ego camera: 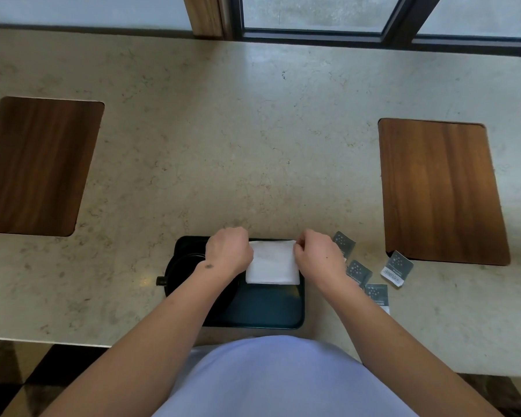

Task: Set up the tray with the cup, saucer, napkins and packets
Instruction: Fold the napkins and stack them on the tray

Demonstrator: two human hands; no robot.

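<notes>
While both hands hold its far corners, the white napkin [272, 263] lies flat in the far right part of the dark tray [265, 311], probably so it sits square against the rim. The left hand [229, 251] covers the napkin's left corner and the right hand [319, 257] pinches the right one; the fingers curl under, so I judge them closed on the napkin, though the tips are hidden. Under the left forearm a dark round saucer [182, 267] shows only in part, and a small dark knob [160, 281] at its left may be a cup handle; I cannot tell. Four grey packets [358, 270] wait on the stone worktop [253, 145] just right of the tray, within easy reach. Two wooden boards [439, 191] lie well apart at either side.
</notes>
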